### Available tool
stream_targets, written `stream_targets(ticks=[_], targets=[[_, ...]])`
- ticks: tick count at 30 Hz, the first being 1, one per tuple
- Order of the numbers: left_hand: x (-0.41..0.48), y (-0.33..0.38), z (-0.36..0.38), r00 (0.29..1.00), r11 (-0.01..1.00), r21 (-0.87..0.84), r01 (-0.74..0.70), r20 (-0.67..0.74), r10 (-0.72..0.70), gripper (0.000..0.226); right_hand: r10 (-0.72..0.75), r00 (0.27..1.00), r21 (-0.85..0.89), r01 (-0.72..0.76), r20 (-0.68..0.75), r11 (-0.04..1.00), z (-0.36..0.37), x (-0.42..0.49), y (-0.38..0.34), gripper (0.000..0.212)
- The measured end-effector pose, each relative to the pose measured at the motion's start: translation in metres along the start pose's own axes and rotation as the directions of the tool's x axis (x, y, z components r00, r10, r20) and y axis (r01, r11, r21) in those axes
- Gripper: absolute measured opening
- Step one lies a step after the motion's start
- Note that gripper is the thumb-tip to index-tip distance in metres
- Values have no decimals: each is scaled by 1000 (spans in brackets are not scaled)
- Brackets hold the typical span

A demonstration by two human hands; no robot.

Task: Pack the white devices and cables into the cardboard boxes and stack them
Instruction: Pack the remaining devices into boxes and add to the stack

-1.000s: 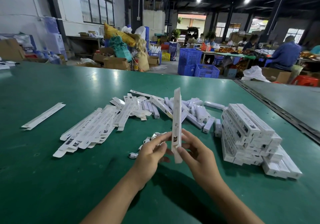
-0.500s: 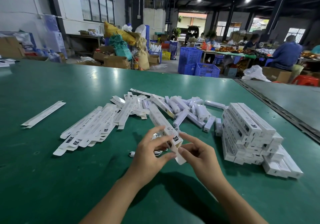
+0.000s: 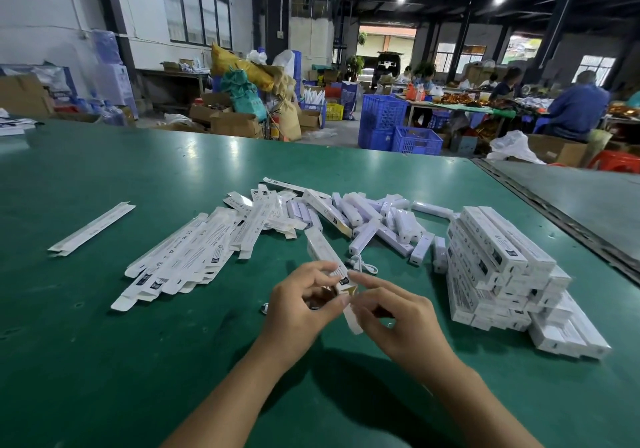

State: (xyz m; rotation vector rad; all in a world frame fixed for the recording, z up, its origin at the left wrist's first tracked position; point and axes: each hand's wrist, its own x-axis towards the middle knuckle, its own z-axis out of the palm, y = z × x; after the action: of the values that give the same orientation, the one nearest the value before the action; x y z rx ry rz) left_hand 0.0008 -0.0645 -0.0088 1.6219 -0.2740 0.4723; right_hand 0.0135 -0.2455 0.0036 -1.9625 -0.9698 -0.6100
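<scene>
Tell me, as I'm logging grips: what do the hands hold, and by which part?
One long white box, at its near open end: left hand pinches the end, right hand the flap.

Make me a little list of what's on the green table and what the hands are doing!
Table: green
Left hand: holds the long white box at its near end
Right hand: pinches the same box's near end
Flat boxes: spread out left of the hands
White devices: loose pile behind the hands
Cable: lies on the table beside the held box
Packed boxes: stacked on the right
</scene>
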Motion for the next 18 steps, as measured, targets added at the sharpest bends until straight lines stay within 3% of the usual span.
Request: stream_targets(ticks=[4, 6, 11, 18], targets=[[3, 4, -3, 995, 989, -111, 101, -7, -103, 23, 4, 975, -23, 1, 221, 1000, -13, 0, 2, 48], [4, 5, -6, 989, 976, -157, 148, 0, -150, 19, -11, 961, -29, 19, 277, 999, -15, 1, 2, 55], [1, 7, -6, 984, 970, -167, 177, 55, -170, 13, -99, 995, -62, 99, 2, 993, -3, 2, 2, 23], [1, 6, -3, 993, 992, -86, 98, 81, -91, 13, 23, 997, -92, -30, -79, 995, 1, 1, -2, 46]])
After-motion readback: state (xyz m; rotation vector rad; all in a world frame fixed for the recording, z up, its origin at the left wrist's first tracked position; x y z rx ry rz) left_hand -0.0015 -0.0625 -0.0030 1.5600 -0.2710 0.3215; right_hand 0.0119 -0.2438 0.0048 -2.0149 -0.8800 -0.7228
